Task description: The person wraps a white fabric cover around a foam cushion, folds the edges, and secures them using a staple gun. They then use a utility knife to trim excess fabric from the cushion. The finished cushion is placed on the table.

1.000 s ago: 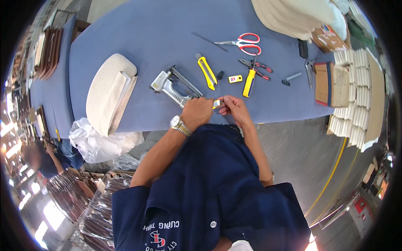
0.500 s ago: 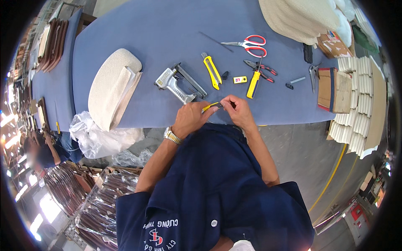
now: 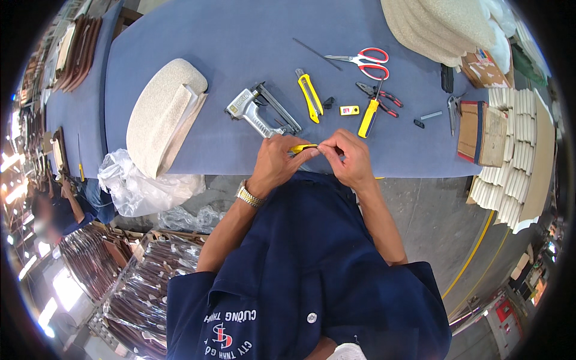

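My left hand (image 3: 275, 157) is closed round a slim yellow tool (image 3: 303, 147), most of it covered by the fingers. At its tip, my right hand (image 3: 348, 159) pinches thumb and fingers together; what lies between them is too small to make out. Both hands are over the table's near edge. Just beyond the left one lies a silver staple gun (image 3: 247, 112). A yellow utility knife (image 3: 310, 99), a small black piece (image 3: 328, 102) and a small yellow box (image 3: 349, 110) rest farther off. Past the right hand lie a yellow-handled screwdriver (image 3: 368, 121) and red-and-black pliers (image 3: 389, 103).
Red-handled scissors (image 3: 373, 62) and a thin dark rod (image 3: 315, 52) lie farther back. A beige upholstered pad (image 3: 157, 114) sits left above clear plastic wrap (image 3: 129, 186). Boxes (image 3: 483, 133) and stacked white pieces (image 3: 510, 150) stand right. Another person (image 3: 60, 207) is at far left.
The whole view has shifted slightly. The dark end of the yellow tool, visible before between my hands, no longer shows. My hands stay close together, with the right fingers more curled.
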`<control>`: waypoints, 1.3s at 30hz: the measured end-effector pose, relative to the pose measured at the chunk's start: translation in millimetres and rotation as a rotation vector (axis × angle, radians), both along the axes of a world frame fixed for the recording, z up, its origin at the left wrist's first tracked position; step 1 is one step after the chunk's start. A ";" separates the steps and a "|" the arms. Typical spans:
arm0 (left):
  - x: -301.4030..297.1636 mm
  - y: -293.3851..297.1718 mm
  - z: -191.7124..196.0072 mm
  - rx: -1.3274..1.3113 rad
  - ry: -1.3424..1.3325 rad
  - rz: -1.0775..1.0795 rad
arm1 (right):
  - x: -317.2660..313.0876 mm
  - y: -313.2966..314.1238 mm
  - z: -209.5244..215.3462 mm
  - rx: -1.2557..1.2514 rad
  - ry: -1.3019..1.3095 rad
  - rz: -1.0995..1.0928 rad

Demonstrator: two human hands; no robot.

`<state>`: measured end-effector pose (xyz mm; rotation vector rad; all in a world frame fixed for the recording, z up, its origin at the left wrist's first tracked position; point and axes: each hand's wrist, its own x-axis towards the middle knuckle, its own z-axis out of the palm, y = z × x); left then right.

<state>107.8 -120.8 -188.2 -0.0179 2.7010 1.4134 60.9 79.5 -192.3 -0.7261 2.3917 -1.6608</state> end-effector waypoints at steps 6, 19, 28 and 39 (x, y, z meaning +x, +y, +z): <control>0.5 -6.8 7.0 -0.096 0.037 -0.047 | 1.2 1.5 12.0 -0.037 0.112 -0.004; 1.0 -8.4 18.4 -0.102 0.053 -0.125 | 12.3 7.3 20.5 -0.058 -0.011 -0.063; 4.4 -1.2 23.6 -0.168 0.063 -0.093 | 10.6 13.4 16.5 -0.070 -0.060 0.044; 6.9 -0.4 17.1 -0.214 0.118 -0.110 | 9.6 14.2 24.5 -0.055 0.059 0.007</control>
